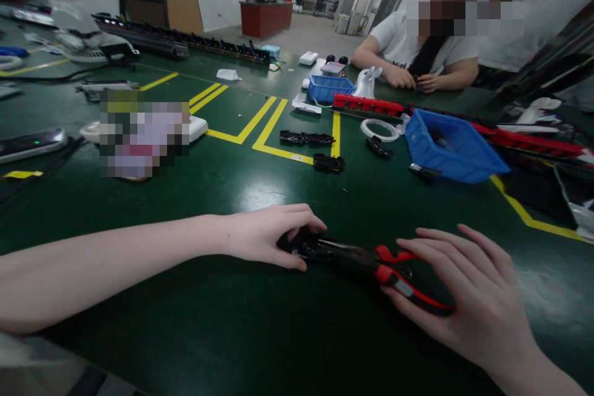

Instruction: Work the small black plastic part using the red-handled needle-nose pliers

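My left hand (273, 235) grips a small black part (309, 246) between thumb and fingers, low over the green table. What the part is I cannot make out. In my right hand (468, 291) are long-nose pliers (387, 266) with red and black handles. Their jaws point left and reach the black part; whether they clamp it is too dark to tell. Beyond the hands lie similar black parts, a long piece (306, 137) and a shorter piece (328, 162), beside yellow tape lines.
To the right stands a blue bin (452, 145) with dark pieces inside, near a white ring (380, 130). A smaller blue bin (329, 88) and a long red strip (369, 104) lie farther back. A co-worker (417, 62) sits across the table. A blurred-out phone (148, 142) is at left.
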`<action>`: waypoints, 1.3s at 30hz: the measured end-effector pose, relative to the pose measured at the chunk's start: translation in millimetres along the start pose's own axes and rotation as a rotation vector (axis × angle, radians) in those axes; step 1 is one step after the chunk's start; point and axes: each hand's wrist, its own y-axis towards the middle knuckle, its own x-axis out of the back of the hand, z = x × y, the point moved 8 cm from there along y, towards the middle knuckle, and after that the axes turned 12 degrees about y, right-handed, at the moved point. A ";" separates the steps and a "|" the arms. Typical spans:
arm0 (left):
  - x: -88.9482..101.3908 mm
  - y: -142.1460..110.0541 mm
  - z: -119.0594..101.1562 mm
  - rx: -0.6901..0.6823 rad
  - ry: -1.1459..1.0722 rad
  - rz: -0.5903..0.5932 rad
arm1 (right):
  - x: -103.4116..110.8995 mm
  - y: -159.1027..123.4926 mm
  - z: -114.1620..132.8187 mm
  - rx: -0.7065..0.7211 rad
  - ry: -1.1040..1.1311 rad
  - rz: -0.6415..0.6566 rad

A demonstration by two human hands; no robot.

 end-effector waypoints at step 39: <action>-2.4 2.9 -6.0 -0.057 0.115 0.010 | -12.8 -7.7 8.9 0.126 0.135 0.025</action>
